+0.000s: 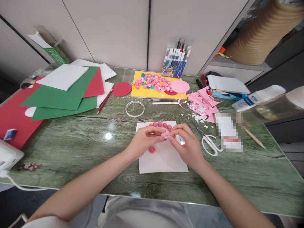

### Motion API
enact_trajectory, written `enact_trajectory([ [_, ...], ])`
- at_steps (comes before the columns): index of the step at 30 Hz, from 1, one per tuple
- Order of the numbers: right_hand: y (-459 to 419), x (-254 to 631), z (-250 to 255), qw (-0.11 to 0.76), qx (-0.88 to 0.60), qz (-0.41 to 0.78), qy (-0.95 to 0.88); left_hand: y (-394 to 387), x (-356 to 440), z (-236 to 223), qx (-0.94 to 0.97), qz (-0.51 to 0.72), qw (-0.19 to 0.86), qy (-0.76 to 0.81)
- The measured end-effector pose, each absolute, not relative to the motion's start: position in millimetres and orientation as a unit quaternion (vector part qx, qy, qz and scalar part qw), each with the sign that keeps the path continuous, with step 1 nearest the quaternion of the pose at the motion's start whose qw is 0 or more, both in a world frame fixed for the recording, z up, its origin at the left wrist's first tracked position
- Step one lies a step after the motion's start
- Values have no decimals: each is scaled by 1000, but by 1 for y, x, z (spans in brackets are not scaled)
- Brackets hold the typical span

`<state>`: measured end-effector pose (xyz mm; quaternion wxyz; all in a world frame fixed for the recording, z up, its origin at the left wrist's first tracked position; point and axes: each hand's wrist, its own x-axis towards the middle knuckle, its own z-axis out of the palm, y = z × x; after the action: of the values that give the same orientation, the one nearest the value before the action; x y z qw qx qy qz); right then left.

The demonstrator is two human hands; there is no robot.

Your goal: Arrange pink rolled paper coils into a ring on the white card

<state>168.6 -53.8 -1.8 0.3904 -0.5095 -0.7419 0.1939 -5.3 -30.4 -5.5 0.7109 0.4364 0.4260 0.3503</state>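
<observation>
Close together, hands (142, 139) at pink piece (164, 135)

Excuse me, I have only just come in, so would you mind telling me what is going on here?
A person is holding a small pink piece in the left hand, with the right hand's fingertips right up against it, above a white sheet. A row of pink discs lies near the sheet's far edge, and a single disc lies nearer the person. Beyond, many small pieces are heaped on a yellow sheet; scissors lie to the right.
</observation>
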Motion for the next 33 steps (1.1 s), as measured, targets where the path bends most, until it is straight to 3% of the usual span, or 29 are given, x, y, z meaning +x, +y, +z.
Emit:
enact_trajectory([
  [33, -56, 170, -8, 365, -522, 146, -757, -33, -5, -1, 480, 328, 670, 462],
])
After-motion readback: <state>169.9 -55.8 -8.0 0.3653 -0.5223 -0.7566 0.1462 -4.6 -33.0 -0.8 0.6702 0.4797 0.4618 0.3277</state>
